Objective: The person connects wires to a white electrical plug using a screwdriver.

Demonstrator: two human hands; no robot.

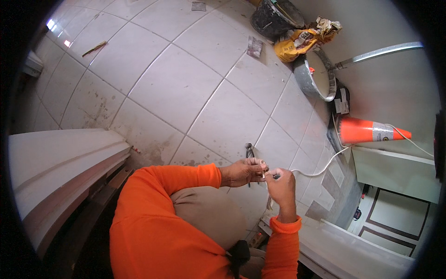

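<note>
My left hand [246, 172] and my right hand [281, 186] meet at lower middle, in orange sleeves. Both are closed around the end of a white cable [302, 174], pinching a small pale piece at their fingertips; its detail is too small to make out. Part of something dark shows in the fingers of my right hand. Just behind my left hand, metal pincers [249, 151] with dark handles lie on the tiles, partly hidden by that hand. The cable runs from my hands rightward across the floor toward an orange cone.
Tiled floor [200, 107] with a wooden stick [94, 48]. At the right stand a black bucket [272, 21], yellow sack [292, 46], grey tub [302, 76] and tipped orange cone [357, 130] along the wall. A white moulded edge [65, 162] is at left, an opening at lower right.
</note>
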